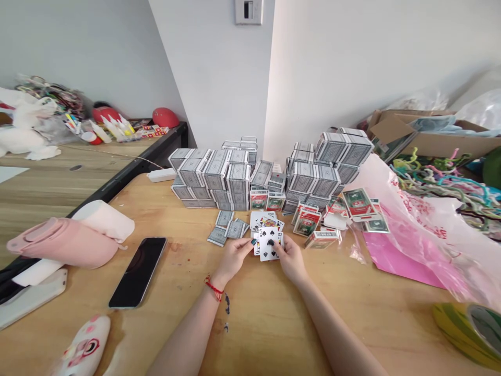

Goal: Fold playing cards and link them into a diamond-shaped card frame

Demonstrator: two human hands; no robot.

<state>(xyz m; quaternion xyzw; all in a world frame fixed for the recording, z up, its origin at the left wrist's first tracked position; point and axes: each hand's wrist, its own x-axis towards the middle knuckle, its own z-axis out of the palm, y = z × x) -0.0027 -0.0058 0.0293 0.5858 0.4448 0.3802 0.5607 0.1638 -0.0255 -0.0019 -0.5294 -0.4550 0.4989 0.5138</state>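
Observation:
Between my hands are a few face-up playing cards (269,250), with a five of spades on top. My left hand (234,257) is closed, its thumb pinching the left edge of a card beneath the five. On the other side my right hand (293,258) grips the right edge, thumb over the front. Just beyond lie more loose face-up cards (256,216), partly covered by those I hold. Several grey-backed cards (224,219) lie face down to the left. Red and green card boxes (307,221) stand to the right.
Tall stacks of grey-backed card decks (193,171) line the wall, with another stack (316,177) farther right. A black phone (138,272) and a pink case (74,243) lie left. Plastic wrapping (415,209), yellow tape (465,334) and a cardboard box (442,137) occupy the right.

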